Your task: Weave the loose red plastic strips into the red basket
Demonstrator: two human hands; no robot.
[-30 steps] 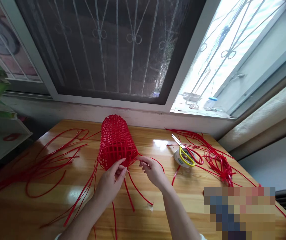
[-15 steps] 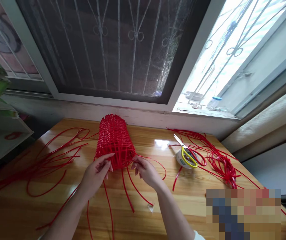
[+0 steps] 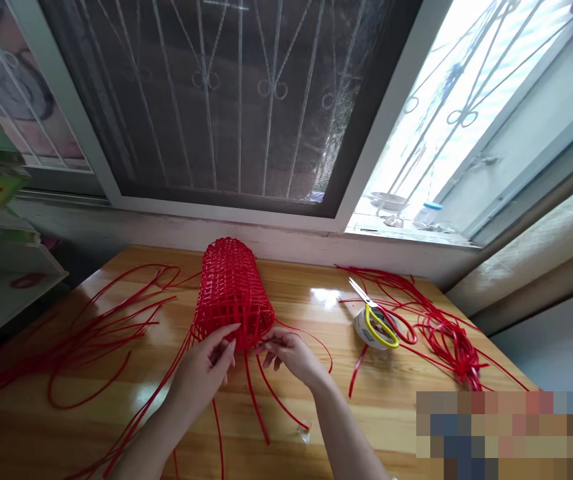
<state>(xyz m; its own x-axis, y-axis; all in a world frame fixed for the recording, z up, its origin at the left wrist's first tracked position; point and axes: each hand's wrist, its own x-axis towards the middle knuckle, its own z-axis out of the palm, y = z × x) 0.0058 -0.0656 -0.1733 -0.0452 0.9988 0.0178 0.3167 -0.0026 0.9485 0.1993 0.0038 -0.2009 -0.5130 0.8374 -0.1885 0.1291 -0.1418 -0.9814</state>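
A red woven basket point(image 3: 233, 283) lies on its side on the wooden table, its near end toward me and loose strips trailing from it. At the left of that end is my left hand point(image 3: 211, 360), its thumb and index finger curled close to the rim; whether a strip is between them is too small to tell. My right hand point(image 3: 289, 353) is pinched at the lower right of the rim, on something I cannot make out. Several loose strips hang between and below the hands.
Scissors point(image 3: 383, 319) with red and yellow handles rest on a round tape roll or tub point(image 3: 370, 333) at the right. Bundled red strips point(image 3: 449, 340) lie beyond it. More strips point(image 3: 91, 333) spread over the left of the wooden table point(image 3: 356, 427). A window stands behind.
The view has shifted slightly, so the table sits lower. My left hand has moved right along the rim, and my right hand has come a little closer to it.
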